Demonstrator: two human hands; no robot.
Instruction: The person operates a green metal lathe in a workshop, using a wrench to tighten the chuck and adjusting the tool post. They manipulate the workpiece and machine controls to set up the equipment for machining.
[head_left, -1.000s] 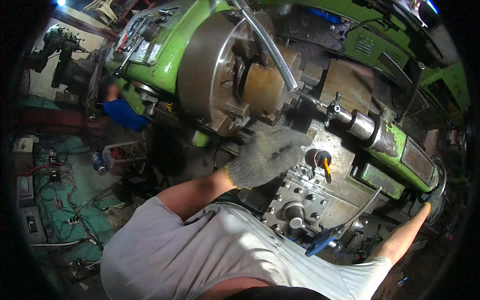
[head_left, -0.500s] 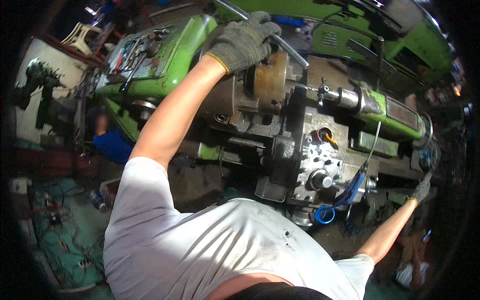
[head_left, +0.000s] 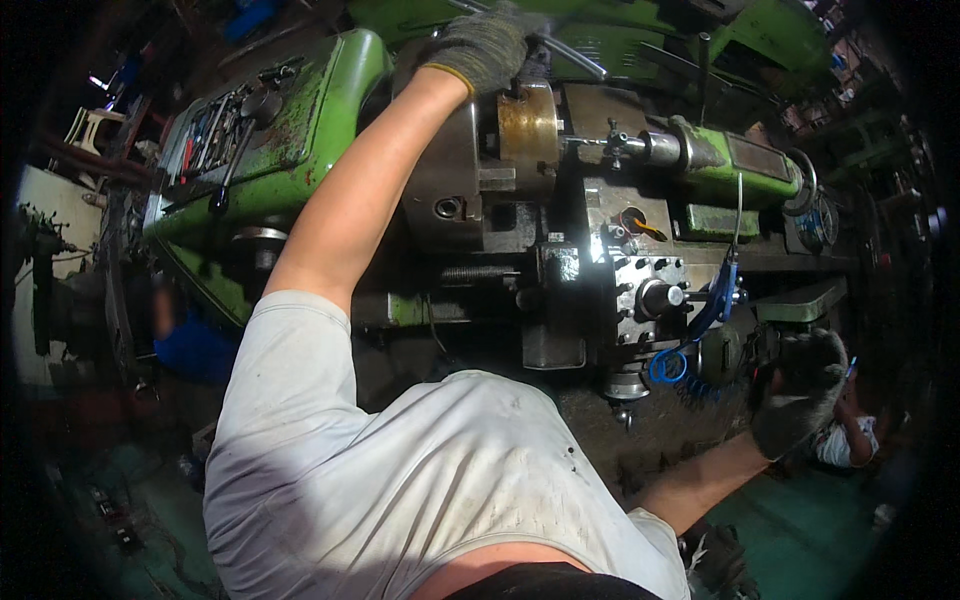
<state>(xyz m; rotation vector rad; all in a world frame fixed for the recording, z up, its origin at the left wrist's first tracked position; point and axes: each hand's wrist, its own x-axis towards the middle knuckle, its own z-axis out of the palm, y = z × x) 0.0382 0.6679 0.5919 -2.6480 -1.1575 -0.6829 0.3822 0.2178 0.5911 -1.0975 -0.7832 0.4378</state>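
Left hand (head_left: 487,45), gloved, is up at the top of the lathe chuck (head_left: 455,190), fingers curled shut around a long steel bar (head_left: 570,55), which looks like a chuck key handle or lever. The bar runs out to the right of that hand, above the brass-coloured workpiece (head_left: 528,125) seated in the chuck just below it.

Right hand (head_left: 800,390), also gloved, is well off to the side and low, fingers bent over a dark handle by the carriage end. Can't tell if it's gripping hard or just resting; the handle itself is mostly hidden.

Between the hands: tool post (head_left: 640,290) with a blue hose (head_left: 700,330) looped beside it, tailstock (head_left: 720,160) pointing at the workpiece but apart from it.

My read on progress: workpiece is already mounted, chuck work is under way. No chips or tool contact visible, so cutting looks not yet started.
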